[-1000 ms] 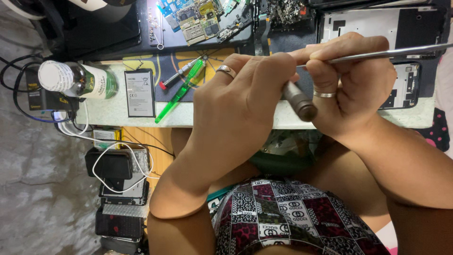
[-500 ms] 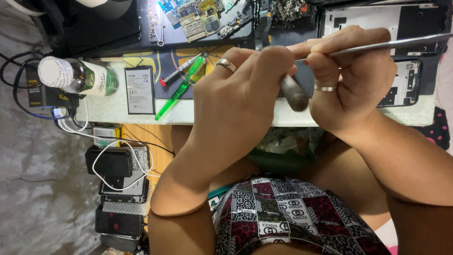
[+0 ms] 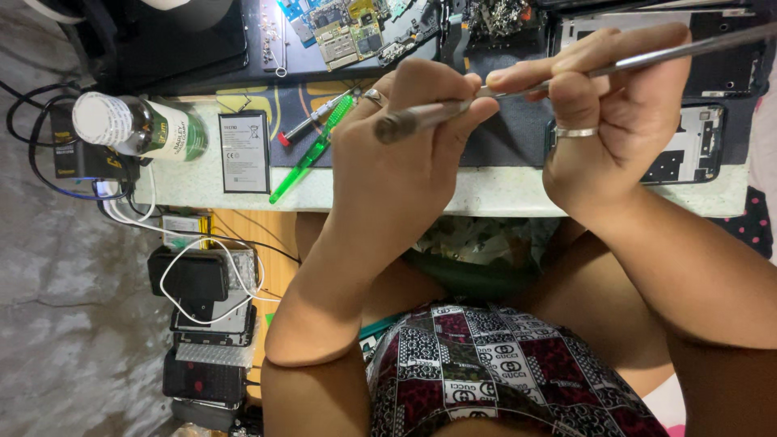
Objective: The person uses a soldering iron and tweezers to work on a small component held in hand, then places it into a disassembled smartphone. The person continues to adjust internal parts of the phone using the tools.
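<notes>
Both hands are sitting a little lower and closer together than half a second ago, and the dark handle end of the tool is now poking out past the left knuckles rather than hanging below them. The left hand [image 3: 405,154] is pinching the handle of the long metal tool [image 3: 566,71] between thumb and fingers; the right hand [image 3: 619,121], wearing a ring, is gripping the shaft further along, so both are clenched on it. That tool is hovering above the dark mat [image 3: 510,121] on the counter [image 3: 486,198], its far end running off toward the upper right over the opened phone frame [image 3: 688,146]. At left, a battery [image 3: 244,151], a green-handled tool [image 3: 312,150] and a bottle [image 3: 137,125] are lying near the edge. One risk, judging from the grip: the fingers could slip along the smooth shaft, sending the tip down onto the phone frame.
</notes>
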